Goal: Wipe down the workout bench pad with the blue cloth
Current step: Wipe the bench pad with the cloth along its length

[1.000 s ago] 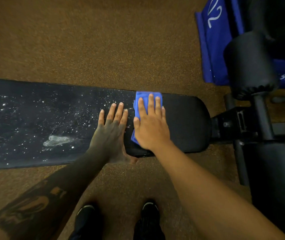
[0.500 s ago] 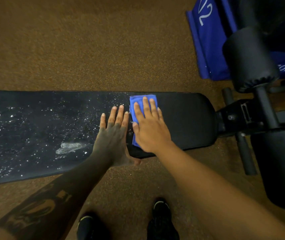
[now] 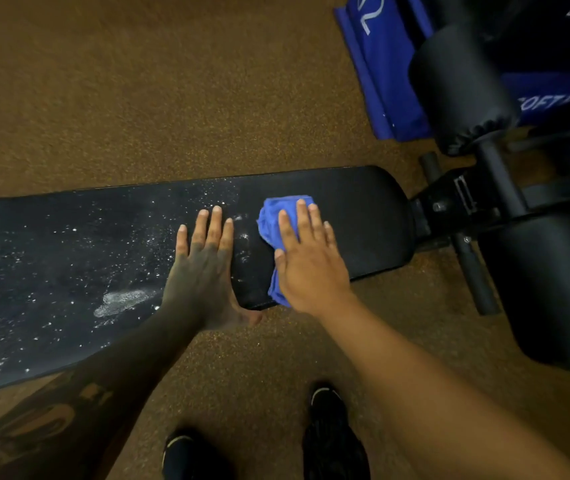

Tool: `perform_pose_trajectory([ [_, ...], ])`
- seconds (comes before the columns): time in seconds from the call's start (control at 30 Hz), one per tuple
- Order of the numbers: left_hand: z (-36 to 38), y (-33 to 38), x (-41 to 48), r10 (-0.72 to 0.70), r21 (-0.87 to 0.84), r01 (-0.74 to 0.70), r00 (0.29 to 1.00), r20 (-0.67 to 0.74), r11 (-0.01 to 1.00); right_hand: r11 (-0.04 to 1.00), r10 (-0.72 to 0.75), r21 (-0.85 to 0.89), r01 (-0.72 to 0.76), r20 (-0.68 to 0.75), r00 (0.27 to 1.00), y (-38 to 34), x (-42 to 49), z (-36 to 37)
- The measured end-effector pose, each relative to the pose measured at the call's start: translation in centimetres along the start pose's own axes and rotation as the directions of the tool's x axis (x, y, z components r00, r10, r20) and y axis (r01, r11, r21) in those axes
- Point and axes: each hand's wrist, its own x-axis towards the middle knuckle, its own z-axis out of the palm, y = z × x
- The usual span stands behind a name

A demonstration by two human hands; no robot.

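The black bench pad (image 3: 363,216) runs from the left edge to right of centre. White specks and a pale smear (image 3: 122,301) cover its left and middle parts; its right end looks clean. My right hand (image 3: 311,265) lies flat on the bunched blue cloth (image 3: 271,220), pressing it onto the pad's right part. The cloth shows above and left of my fingers and at the pad's near edge. My left hand (image 3: 203,268) rests flat on the pad just left of the cloth, fingers together, thumb over the near edge, holding nothing.
Brown speckled floor (image 3: 138,91) surrounds the bench. Black frame, bar and foam rollers (image 3: 463,88) stand at the right. A blue mat or bag (image 3: 384,71) with white lettering lies at the top right. My two black shoes (image 3: 332,434) are at the bottom.
My right hand has slid the cloth rightward, opening a gap from my left hand, and the cloth is more bunched. The view has shifted, so the bench sits lower in frame.
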Motion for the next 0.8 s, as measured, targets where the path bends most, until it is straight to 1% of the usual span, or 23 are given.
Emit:
perform_pose_trajectory([
  [0.07, 0.1, -0.1, 0.1, 0.006, 0.015, -0.006, 1.000, 0.003, 1.000, 0.995, 0.082, 0.049, -0.081, -0.007, 0.997, -0.8, 0.2, 0.0],
  [0.1, 0.2, -0.2, 0.1, 0.009, 0.024, -0.009, 1.000, 0.004, 1.000, 0.994, 0.076, 0.077, -0.075, -0.014, 0.997, -1.7, -0.2, 0.0],
  [0.17, 0.3, -0.3, 0.2, 0.024, 0.049, -0.025, 1.000, 0.014, 0.999, 0.995, 0.001, 0.097, 0.000, -0.010, 1.000, -3.3, -1.9, 0.6],
  [0.23, 0.3, -0.4, 0.1, 0.041, 0.061, -0.041, 0.999, 0.015, 0.997, 0.996, -0.051, 0.072, 0.051, -0.003, 0.999, -3.4, -3.7, 1.3],
  [0.27, 0.3, -0.5, 0.0, 0.047, 0.059, -0.048, 0.999, 0.010, 0.997, 0.997, -0.047, 0.056, 0.048, -0.012, 0.999, -2.8, -4.2, 1.5],
  [0.4, 0.2, -0.8, -0.1, 0.076, 0.082, -0.077, 0.997, 0.020, 0.994, 0.996, 0.077, 0.040, -0.075, -0.060, 0.995, 0.2, -4.3, 1.7],
  [0.47, 0.2, -1.0, -0.1, 0.085, 0.098, -0.087, 0.996, 0.023, 0.991, 0.988, 0.144, 0.061, -0.140, -0.073, 0.987, 0.0, -4.3, 1.7],
  [0.5, 0.3, -1.1, -0.2, 0.090, 0.103, -0.091, 0.996, 0.017, 0.990, 0.987, 0.145, 0.079, -0.139, -0.072, 0.987, -0.7, -4.3, 1.8],
  [0.53, 0.3, -1.1, -0.3, 0.093, 0.102, -0.094, 0.996, 0.009, 0.990, 0.991, 0.110, 0.090, -0.104, -0.071, 0.991, -1.7, -4.4, 2.0],
  [0.63, 0.4, -1.3, -0.4, 0.104, 0.092, -0.103, 0.995, 0.002, 0.990, 0.995, -0.073, 0.067, 0.078, -0.072, 0.995, -3.6, -4.9, 2.9],
  [0.67, 0.5, -1.4, -0.4, 0.105, 0.093, -0.105, 0.994, 0.000, 0.990, 0.994, -0.080, 0.065, 0.085, -0.084, 0.993, -3.1, -5.0, 3.0],
  [0.7, 0.5, -1.5, -0.4, 0.106, 0.094, -0.105, 0.994, 0.000, 0.990, 0.996, -0.047, 0.068, 0.054, -0.097, 0.994, -2.2, -4.9, 3.0],
  [0.73, 0.6, -1.6, -0.4, 0.106, 0.098, -0.106, 0.994, 0.004, 0.990, 0.997, 0.018, 0.073, -0.011, -0.109, 0.994, -1.2, -5.0, 3.0],
  [0.8, 0.8, -1.7, -0.3, 0.105, 0.100, -0.105, 0.994, 0.005, 0.989, 0.980, 0.189, 0.086, -0.178, -0.149, 0.971, 0.6, -4.9, 2.9],
])
